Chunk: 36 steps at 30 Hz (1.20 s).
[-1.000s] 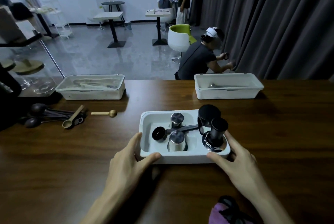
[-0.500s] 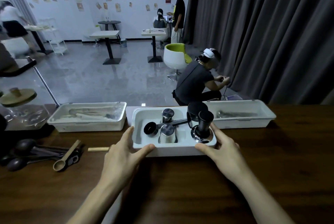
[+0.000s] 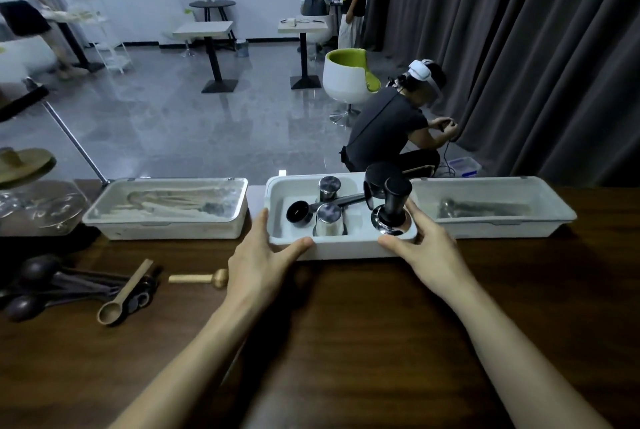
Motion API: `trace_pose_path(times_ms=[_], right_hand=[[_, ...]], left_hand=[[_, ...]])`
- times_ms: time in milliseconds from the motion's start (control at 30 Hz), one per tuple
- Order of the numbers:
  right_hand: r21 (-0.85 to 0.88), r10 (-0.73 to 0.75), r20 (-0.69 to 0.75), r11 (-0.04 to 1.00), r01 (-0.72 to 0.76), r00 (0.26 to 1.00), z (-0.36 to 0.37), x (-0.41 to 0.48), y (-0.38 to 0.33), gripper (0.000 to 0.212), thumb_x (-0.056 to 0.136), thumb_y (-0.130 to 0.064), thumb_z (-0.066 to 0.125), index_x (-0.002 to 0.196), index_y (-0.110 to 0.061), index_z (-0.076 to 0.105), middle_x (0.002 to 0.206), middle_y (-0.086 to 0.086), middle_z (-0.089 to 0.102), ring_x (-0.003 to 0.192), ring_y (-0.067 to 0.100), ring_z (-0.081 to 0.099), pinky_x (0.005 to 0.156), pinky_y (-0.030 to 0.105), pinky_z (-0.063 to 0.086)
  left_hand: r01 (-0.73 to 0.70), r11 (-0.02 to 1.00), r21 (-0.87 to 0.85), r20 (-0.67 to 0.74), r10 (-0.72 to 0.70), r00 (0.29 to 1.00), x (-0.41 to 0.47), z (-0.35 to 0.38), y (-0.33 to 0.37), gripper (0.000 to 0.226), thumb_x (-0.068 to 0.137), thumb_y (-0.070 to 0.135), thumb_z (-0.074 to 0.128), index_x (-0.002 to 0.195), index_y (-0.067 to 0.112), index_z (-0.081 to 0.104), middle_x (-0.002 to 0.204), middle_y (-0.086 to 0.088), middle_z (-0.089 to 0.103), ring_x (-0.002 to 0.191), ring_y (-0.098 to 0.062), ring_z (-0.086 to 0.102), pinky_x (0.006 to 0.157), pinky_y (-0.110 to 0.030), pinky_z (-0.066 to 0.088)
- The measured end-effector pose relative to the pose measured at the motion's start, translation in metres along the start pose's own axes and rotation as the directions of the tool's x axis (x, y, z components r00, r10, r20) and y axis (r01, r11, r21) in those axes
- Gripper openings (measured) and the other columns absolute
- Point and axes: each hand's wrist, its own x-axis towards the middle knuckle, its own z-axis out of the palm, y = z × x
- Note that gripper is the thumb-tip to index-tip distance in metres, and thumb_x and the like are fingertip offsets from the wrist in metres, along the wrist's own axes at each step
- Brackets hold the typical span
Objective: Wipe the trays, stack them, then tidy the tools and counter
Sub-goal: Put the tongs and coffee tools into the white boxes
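L hand (image 3: 258, 262) + R hand (image 3: 427, 255) press mid tray (image 3: 346, 250) of 3.

The white middle tray (image 3: 346, 251) sits flat at the far edge of the dark worktop (image 3: 363, 342), top open. At its right end a black tamper (image 3: 394, 206) stands upright. Two steel cups (image 3: 329, 220) and a black scoop (image 3: 298, 212) fill the rest. A lidded tray (image 3: 166, 231) lies just left of it, another tray (image 3: 498, 230) just right. Wooden spoons (image 3: 121, 297) and dark spoons (image 3: 34, 286) lie loose nearer, to its left.
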Motion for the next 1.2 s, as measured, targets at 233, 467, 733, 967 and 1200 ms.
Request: trace_pose_path(times_ms=[233, 467, 733, 967, 1200], right_hand=[[-0.007, -0.003, 0.006, 1.0, 0.003, 1.0, 0.017, 0.014, -0.003, 0.098, 0.079, -0.052, 0.079, 0.158, -0.032, 0.026, 0.159, -0.012, 0.036, 0.148, 0.012, 0.029, 0.122, 0.038, 0.028], [-0.021, 0.01, 0.002, 1.0, -0.01, 1.0, 0.026, 0.015, 0.002, 0.095, 0.08, -0.051, 0.078, 0.158, -0.034, 0.027, 0.159, -0.011, 0.036, 0.148, 0.013, 0.029, 0.116, 0.029, 0.026], [0.005, 0.035, -0.009, 0.999, -0.035, 0.999, 0.029, 0.015, 0.005, 0.092, 0.08, -0.053, 0.077, 0.157, -0.031, 0.031, 0.159, -0.01, 0.036, 0.148, 0.014, 0.031, 0.116, 0.029, 0.028], [-0.013, 0.057, 0.021, 0.998, -0.056, 0.998, 0.028, 0.01, -0.002, 0.085, 0.09, -0.043, 0.072, 0.159, -0.027, 0.025, 0.161, -0.006, 0.033, 0.149, 0.019, 0.028, 0.106, 0.022, 0.024], [0.071, 0.156, -0.051, 0.986, -0.152, 0.986, 0.043, -0.02, -0.014, 0.096, 0.09, -0.051, 0.068, 0.162, -0.028, 0.009, 0.166, 0.0, 0.02, 0.152, 0.027, 0.019, 0.124, 0.048, 0.019]], left_hand=[[-0.002, 1.0, -0.019, -0.013, 0.001, 1.0, 0.021, -0.003, -0.017, 0.097, 0.079, 0.067, 0.074, 0.157, 0.029, 0.031, 0.151, 0.002, 0.052, 0.136, -0.026, 0.051, 0.112, -0.044, 0.038], [-0.022, 1.0, 0.002, -0.02, 0.022, 1.0, 0.025, 0.002, -0.025, 0.094, 0.079, 0.064, 0.076, 0.155, 0.029, 0.035, 0.144, 0.001, 0.059, 0.132, -0.026, 0.054, 0.108, -0.043, 0.04], [-0.038, 0.999, 0.035, -0.01, 0.038, 0.999, 0.03, 0.004, -0.029, 0.095, 0.08, 0.068, 0.072, 0.156, 0.025, 0.034, 0.145, -0.003, 0.058, 0.134, -0.028, 0.052, 0.109, -0.045, 0.04], [-0.067, 0.996, 0.064, 0.025, 0.065, 0.998, 0.023, 0.002, -0.021, 0.084, 0.087, 0.06, 0.07, 0.152, 0.018, 0.037, 0.147, -0.004, 0.055, 0.135, -0.029, 0.05, 0.104, -0.039, 0.038], [-0.074, 0.997, 0.0, 0.059, 0.074, 0.996, -0.012, 0.001, -0.033, 0.095, 0.094, 0.039, 0.07, 0.163, 0.02, 0.007, 0.15, -0.008, 0.048, 0.139, -0.023, 0.045, 0.106, -0.021, 0.031]])
